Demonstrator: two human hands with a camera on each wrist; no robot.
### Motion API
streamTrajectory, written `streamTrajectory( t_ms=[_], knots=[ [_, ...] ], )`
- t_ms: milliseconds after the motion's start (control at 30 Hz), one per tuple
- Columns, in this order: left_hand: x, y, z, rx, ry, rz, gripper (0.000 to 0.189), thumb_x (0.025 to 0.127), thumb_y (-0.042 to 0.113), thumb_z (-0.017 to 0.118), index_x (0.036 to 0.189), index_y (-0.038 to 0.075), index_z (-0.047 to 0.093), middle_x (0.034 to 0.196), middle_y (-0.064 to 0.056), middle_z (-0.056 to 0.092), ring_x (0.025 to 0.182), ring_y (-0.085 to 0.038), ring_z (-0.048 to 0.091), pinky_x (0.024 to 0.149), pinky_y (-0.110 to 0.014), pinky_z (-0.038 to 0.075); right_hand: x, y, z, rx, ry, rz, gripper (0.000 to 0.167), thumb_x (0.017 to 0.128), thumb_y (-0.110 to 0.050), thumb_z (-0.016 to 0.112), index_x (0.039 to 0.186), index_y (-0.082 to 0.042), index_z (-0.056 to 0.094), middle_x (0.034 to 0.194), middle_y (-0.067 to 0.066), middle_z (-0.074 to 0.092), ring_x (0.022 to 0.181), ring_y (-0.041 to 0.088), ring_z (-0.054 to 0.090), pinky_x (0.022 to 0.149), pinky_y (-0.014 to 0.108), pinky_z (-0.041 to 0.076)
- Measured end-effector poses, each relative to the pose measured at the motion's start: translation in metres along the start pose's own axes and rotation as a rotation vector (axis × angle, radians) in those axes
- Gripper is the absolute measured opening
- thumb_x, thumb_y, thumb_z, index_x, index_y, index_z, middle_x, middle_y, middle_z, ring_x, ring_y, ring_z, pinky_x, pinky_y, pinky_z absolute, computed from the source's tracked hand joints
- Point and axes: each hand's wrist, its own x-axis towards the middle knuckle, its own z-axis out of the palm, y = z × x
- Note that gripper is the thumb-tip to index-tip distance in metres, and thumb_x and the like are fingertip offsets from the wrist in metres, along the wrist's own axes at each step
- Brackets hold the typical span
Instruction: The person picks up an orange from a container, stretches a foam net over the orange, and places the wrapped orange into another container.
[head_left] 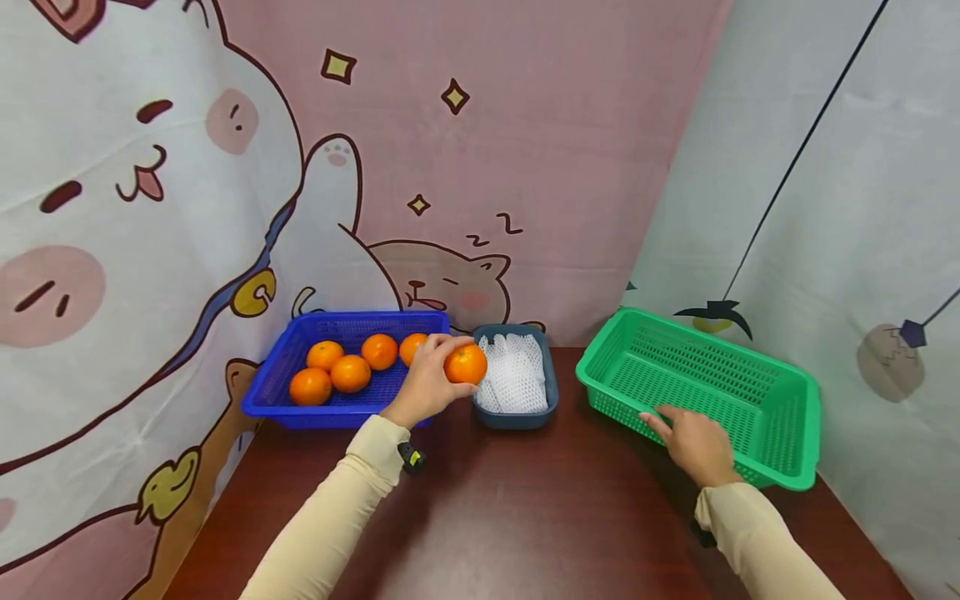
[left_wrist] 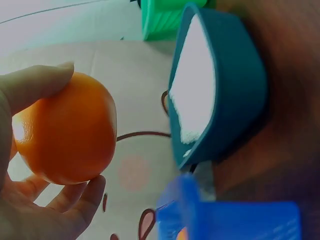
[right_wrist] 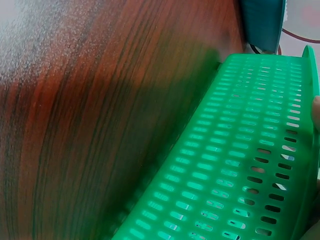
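Left hand [head_left: 426, 385] pinches orange [head_left: 467, 365] at frame centre, probably firm, fairly weighty, slick-skinned, best held round its widest part; right hand [head_left: 697, 443] at green basket [head_left: 675, 379] rim, frame right, grip unclear.

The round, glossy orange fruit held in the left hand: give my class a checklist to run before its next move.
1. Left-hand grip holding the round, glossy orange fruit: ok.
2. Fruit clear of the blue rectangular plastic basket: ok.
3. White foam mesh sleeves inside the dark blue-grey container: ok.
4. Sleeve on the fruit: not ok, skin bare.
5. Right-hand grip firm on the green slotted plastic basket: cannot tell; it's at the near rim, pressure doesn't show.
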Motion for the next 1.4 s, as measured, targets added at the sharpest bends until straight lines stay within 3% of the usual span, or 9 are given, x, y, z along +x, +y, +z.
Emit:
streamTrajectory(
  t_ms=[400,733,1000,1400],
  knots=[
    [-0.032,0.008,0.044,-0.086,-0.110,-0.022,0.071,0.066,0.025,0.090,0.130,0.018,0.061,0.124,-0.007,0.050,0.113,-0.030,0.043,0.089,-0.044,0.044,0.002,0.000,-0.003,0.001,0.006,-0.010,0.054,0.094,-0.048,0.058,0.117,-0.001,0.069,0.067,0.010,0.065,0.046,0.022,0.052,0.037,0.036,0.035],
    [-0.062,-0.004,0.077,-0.099,-0.165,-0.074,0.071,0.065,0.023,0.091,0.129,0.018,0.062,0.121,-0.007,0.052,0.109,-0.030,0.045,0.086,-0.044,0.044,0.001,-0.001,-0.003,0.003,0.000,-0.003,0.054,0.094,-0.049,0.057,0.117,-0.001,0.068,0.068,0.010,0.065,0.045,0.020,0.050,0.036,0.035,0.033],
    [-0.080,-0.013,0.093,-0.145,-0.187,-0.113,0.073,0.064,0.020,0.092,0.130,0.018,0.061,0.122,-0.004,0.052,0.107,-0.028,0.045,0.087,-0.044,0.043,0.002,-0.003,-0.005,0.003,0.010,-0.011,0.052,0.095,-0.047,0.058,0.116,0.000,0.069,0.077,0.016,0.068,0.049,0.025,0.055,0.037,0.037,0.036],
    [-0.098,-0.012,0.105,-0.165,-0.210,-0.113,0.074,0.065,0.021,0.091,0.132,0.019,0.059,0.121,-0.002,0.051,0.110,-0.026,0.045,0.090,-0.045,0.043,0.001,-0.001,-0.002,0.008,-0.009,0.007,0.056,0.095,-0.050,0.056,0.119,0.000,0.067,0.071,0.012,0.065,0.043,0.019,0.048,0.036,0.035,0.033]
  ],
)
